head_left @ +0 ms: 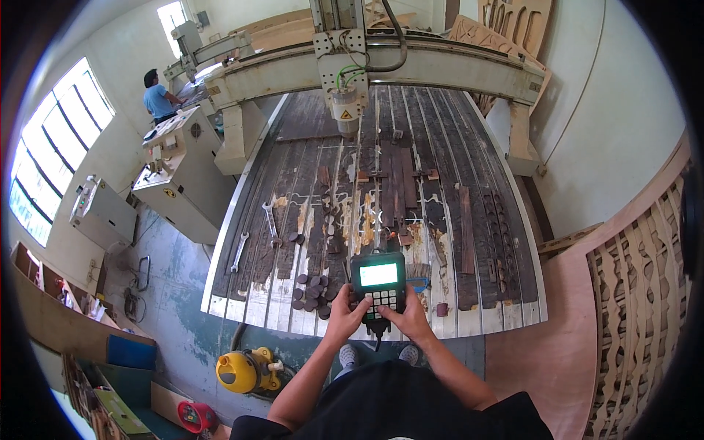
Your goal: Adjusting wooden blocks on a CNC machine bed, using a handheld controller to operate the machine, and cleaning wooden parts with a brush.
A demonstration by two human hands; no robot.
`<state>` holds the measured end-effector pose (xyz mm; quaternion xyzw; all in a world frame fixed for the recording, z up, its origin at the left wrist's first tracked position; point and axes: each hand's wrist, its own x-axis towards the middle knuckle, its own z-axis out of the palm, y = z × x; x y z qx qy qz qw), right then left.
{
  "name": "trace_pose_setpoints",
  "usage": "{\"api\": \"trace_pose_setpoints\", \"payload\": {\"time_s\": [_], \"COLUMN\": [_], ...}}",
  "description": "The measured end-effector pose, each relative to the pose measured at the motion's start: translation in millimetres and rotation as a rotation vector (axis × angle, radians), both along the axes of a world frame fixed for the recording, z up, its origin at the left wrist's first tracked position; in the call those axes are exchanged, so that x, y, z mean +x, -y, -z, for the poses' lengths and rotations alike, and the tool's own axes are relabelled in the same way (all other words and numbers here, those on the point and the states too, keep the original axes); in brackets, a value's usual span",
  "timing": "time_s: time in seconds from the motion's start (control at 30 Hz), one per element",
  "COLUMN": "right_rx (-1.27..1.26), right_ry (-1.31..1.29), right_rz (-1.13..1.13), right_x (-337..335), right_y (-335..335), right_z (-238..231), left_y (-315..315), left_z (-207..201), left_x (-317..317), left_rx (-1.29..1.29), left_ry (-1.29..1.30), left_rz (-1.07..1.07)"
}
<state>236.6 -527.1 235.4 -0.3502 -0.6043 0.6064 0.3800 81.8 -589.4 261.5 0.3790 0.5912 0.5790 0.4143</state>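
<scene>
Over the router bed's [257, 312] near edge, my hands [341, 317] grip the controller [378, 287] from both sides, thumbs [391, 314] at its keys [384, 295]. From here I'd press each singly, checking the screen [378, 274].

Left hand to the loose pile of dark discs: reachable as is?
Probably yes, once freed: the discs lie just left of the left hand, with nothing visible between. For now that hand is occupied, holding the handheld controller together with the right hand.
</scene>
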Motion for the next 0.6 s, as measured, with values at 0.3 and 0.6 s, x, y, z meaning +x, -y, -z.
{"api": "trace_pose_setpoints", "payload": {"time_s": [0.3,0.6], "right_rx": [0.039,-0.062], "right_ry": [0.021,-0.038], "right_rz": [0.06,0.07], "right_x": [-12,-8], "right_y": [7,13], "right_z": [3,5], "left_y": [0,2], "left_z": [21,10], "left_x": [-16,-14], "left_rx": [0.048,0.057], "left_ry": [0.025,-0.04], "left_rz": [0.025,0.107]}}
